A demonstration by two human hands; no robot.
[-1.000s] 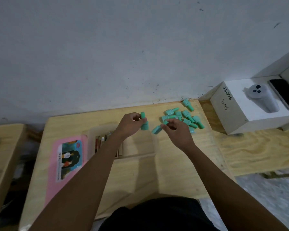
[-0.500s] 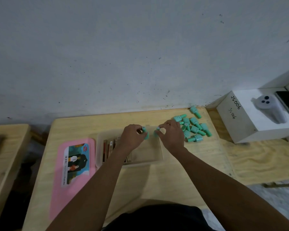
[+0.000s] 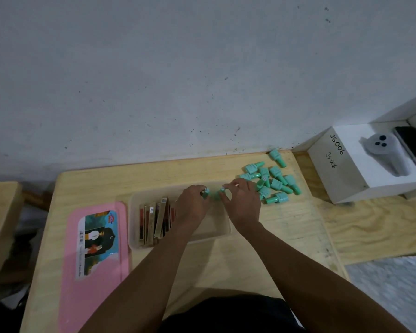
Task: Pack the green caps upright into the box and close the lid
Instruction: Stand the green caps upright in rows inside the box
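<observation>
A clear plastic box (image 3: 135, 222) sits on the wooden table, with several slim brown and gold packs standing in its left part. My left hand (image 3: 192, 207) pinches one green cap (image 3: 206, 192) upright over the box's far side. My right hand (image 3: 243, 205) holds a second green cap (image 3: 220, 193) upright just beside the first. Several more green caps (image 3: 271, 183) lie loose on their sides in a pile to the right of the box. The pink lid (image 3: 94, 260) lies flat to the left of the box, picture label facing up.
A white box (image 3: 346, 169) marked JS006 stands at the right, with a grey device and a dark phone on it. The grey wall runs close behind the table. Another wooden surface (image 3: 0, 212) lies at the far left. My dark-clothed lap is at the bottom.
Both hands carried a green cap from the pile side to the box and now hold them low inside its far part. The camera view has shifted slightly.
</observation>
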